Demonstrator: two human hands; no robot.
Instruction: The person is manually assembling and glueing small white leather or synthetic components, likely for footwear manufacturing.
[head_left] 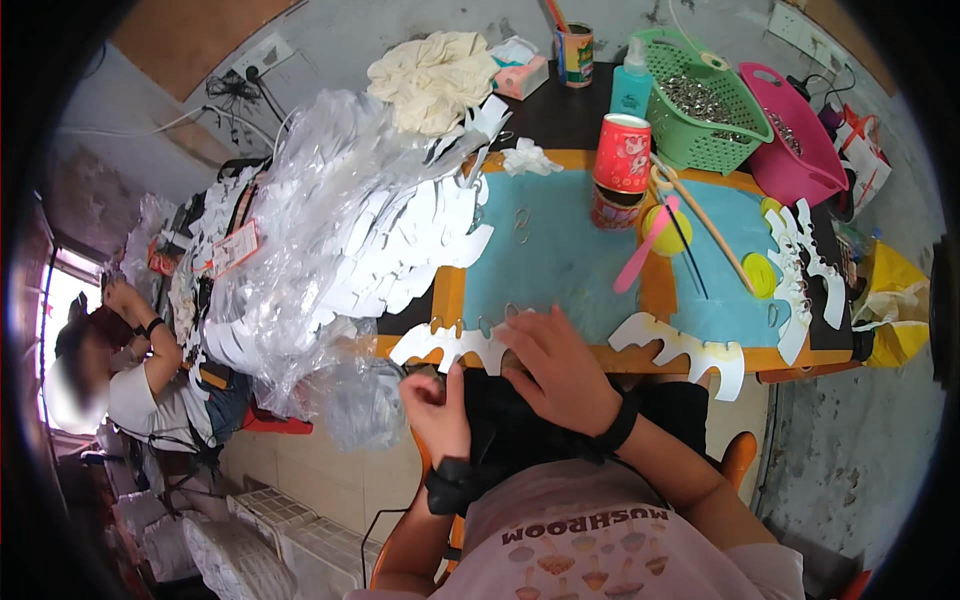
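At the table's near edge lies a white scalloped strip (430, 344) with metal rings along its upper tabs. My right hand (562, 368) is closed over the strip's right end, its thumb low and its fingers across the tabs. Just below the strip is my left hand (440, 412); its fingers curl inward with the thumb raised, and what they hold, if anything, is hidden. A second white scalloped strip (690, 350) rests at the edge, right of my right hand. Loose metal rings (521, 226) lie on the blue mat (560, 275).
White strips (400, 250) and clear plastic (310, 180) heap up on the left. Two cans (623, 155), a pink stick (645, 250) and a wooden rod (715, 230) are right of centre. Green (700, 145) and pink baskets (805, 165) hold metal pieces. Another person (160, 400) sits far left.
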